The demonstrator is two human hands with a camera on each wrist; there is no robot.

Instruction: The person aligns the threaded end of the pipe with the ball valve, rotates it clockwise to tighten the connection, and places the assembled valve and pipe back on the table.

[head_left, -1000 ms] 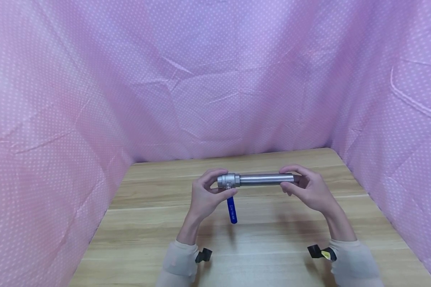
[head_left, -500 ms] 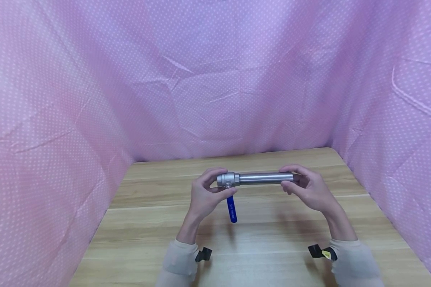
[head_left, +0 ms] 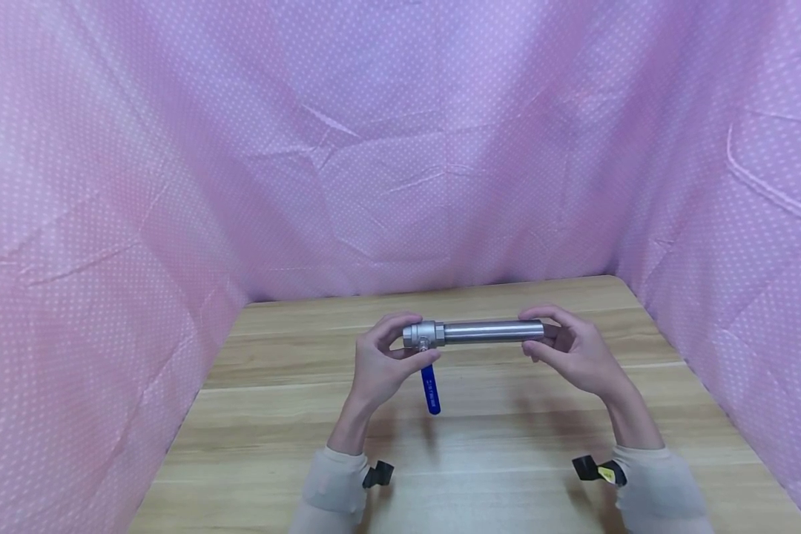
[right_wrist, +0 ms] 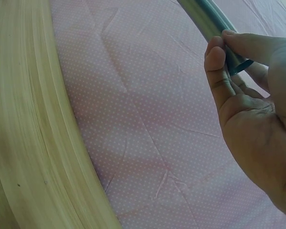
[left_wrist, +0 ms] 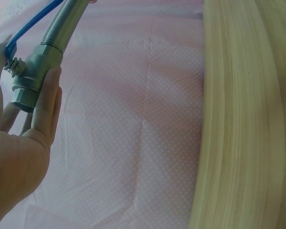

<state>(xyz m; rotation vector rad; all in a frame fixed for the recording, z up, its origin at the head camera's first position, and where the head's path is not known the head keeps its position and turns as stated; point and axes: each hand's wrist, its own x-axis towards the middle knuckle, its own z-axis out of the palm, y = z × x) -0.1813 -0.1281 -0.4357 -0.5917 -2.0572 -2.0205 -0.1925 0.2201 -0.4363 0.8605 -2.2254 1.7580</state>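
My left hand (head_left: 382, 363) grips a silver ball valve (head_left: 427, 334) between thumb and fingers, at the left end of a metal pipe (head_left: 490, 331). From the valve a blue lever handle (head_left: 430, 389) points toward me, with the thumb beside its base. The pipe's far end sits in my right hand (head_left: 581, 356), pinched by thumb and fingertips. Valve and pipe are joined in one line and held level above the table. In the left wrist view the valve's hexagonal end (left_wrist: 25, 99) faces the palm; the right wrist view shows the pipe's plain end (right_wrist: 239, 67).
A wooden table (head_left: 274, 430) lies below the hands. Pink dotted cloth (head_left: 400, 148) hangs behind it and along both sides. Each wrist carries a small black camera, such as the one on the right wrist (head_left: 584, 467).
Both hands keep their hold on the valve and pipe. The pipe's right end has shifted very slightly; otherwise the pose stays nearly the same.
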